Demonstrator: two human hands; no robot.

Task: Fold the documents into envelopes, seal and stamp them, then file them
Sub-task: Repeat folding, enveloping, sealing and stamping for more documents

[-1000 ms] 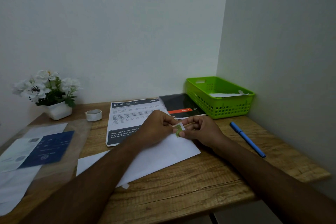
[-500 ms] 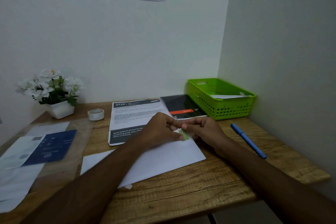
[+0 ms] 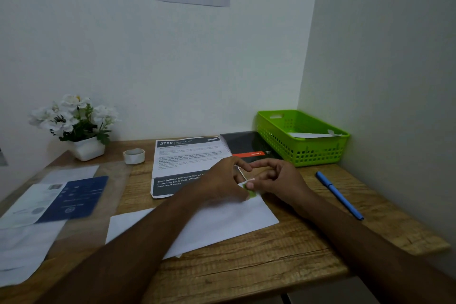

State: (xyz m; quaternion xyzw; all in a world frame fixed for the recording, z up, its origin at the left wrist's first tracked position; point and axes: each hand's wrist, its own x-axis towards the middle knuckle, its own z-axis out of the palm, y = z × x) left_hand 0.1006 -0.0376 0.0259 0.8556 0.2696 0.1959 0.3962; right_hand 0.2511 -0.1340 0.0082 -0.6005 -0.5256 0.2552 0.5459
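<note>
Sticking crooked is the main risk. The stamp (image 3: 251, 192) sits at the far right corner of the envelope (image 3: 209, 224), half hidden between both hands, and it does not look pressed flat yet. The left hand (image 3: 222, 181) curls its fingers (image 3: 238, 186) down at the stamp's left edge. The right hand (image 3: 280, 180) seems to pinch the other edge between thumb and curled fingers (image 3: 267, 175), though blur hides the exact contact. If one side touches down first, the stamp could wrinkle, overhang the corner or fold onto itself.

The envelope lies loose and tilted on the bench (image 3: 246, 274), so a sideways push could slide it; the left forearm across it probably steadies it.

Filing comes after, I judge. The green basket (image 3: 303, 155), beyond the envelope to the right, holds white paper. A black notebook (image 3: 243, 143) and a printed sheet (image 3: 187, 158) lie just beyond the envelope, flat and no real obstacle. A blue pen (image 3: 339, 195) lies right of the envelope, and a tape roll (image 3: 134, 155) and a flower pot (image 3: 87, 148) beyond it to the left.
</note>
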